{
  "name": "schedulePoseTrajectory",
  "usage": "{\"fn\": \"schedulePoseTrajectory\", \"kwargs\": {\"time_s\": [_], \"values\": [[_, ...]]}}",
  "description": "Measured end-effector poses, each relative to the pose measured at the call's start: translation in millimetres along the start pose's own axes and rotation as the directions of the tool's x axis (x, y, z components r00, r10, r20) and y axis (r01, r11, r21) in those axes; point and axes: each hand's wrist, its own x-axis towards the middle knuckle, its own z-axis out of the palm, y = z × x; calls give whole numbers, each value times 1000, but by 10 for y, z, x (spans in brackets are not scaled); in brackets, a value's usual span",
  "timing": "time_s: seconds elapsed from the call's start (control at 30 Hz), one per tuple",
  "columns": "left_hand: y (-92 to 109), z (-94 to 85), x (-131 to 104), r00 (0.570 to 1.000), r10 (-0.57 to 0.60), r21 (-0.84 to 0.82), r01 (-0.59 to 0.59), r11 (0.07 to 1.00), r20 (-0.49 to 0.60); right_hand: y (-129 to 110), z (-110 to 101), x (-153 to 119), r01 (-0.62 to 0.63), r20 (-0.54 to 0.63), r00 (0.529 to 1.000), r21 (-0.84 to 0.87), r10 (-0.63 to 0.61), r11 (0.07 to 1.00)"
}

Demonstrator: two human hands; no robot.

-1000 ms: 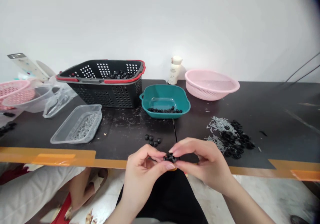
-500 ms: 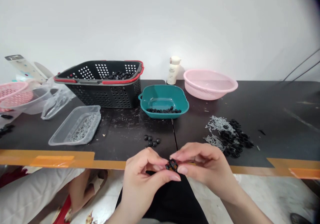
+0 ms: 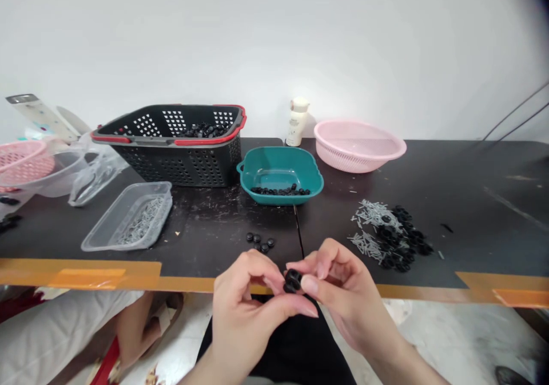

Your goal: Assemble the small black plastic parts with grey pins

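Note:
Between my two hands, over the table's front edge, is a small black plastic part (image 3: 293, 281) with round, wheel-like discs. My left hand (image 3: 251, 305) grips it from the left between thumb and fingers. From the right, my right hand (image 3: 343, 288) pinches the same part with its thumb and index finger. Just beyond my left hand lie several small round black caps (image 3: 257, 239). To the right of my right hand, a heap of black plastic pieces (image 3: 403, 239) sits against loose grey metal pins (image 3: 371, 227).
A teal basin (image 3: 281, 199) holds black caps. Behind it stand a white bottle (image 3: 297, 123) and a pink basket (image 3: 360, 159). At left are a black basket (image 3: 184, 165) of black parts and a clear tray (image 3: 100, 230) of pins. Another person's leg (image 3: 132, 322) shows below the table.
The black part has turned between my fingers, and its round discs now face me more. My right thumb and fingers have shifted their hold on it.

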Motion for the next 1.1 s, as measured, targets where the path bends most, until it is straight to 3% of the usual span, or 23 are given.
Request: {"fn": "schedulePoseTrajectory", "kwargs": {"time_s": [0.23, 0.47, 0.67, 0.83, 0.93, 1.03, 1.1], "values": [[-7, 2, -60, 977, 198, 222, -177, 959, -79, 42, 76, 1, -11, -134, 991, 19, 13, 1000], [-36, 64, -110, 987, 94, 79, -85, 993, -132, 91, 94, -1, 15, -192, 981, -10, -17, 1000], [-81, 101, -212, 976, 128, 90, -113, 989, -178, 105, 90, -44, 26, -184, 983, 43, -17, 999], [-78, 92, -163, 982, -126, -64, 118, 991, -138, 115, 62, -75, 48, -185, 982, 21, -43, 999], [-78, 34, -127, 970, -241, -121, 240, 963, 5, 123, 28, -85, 69, -173, 982, -26, -73, 997], [-63, -44, -125, 960, -198, 14, 199, 980, 200, 129, -5, -95, 65, -135, 988, -77, -75, 995], [-46, -76, -138, 963, -141, 84, 125, 989, 229, 132, -15, -105, 57, -114, 991, -87, -67, 995]]}}
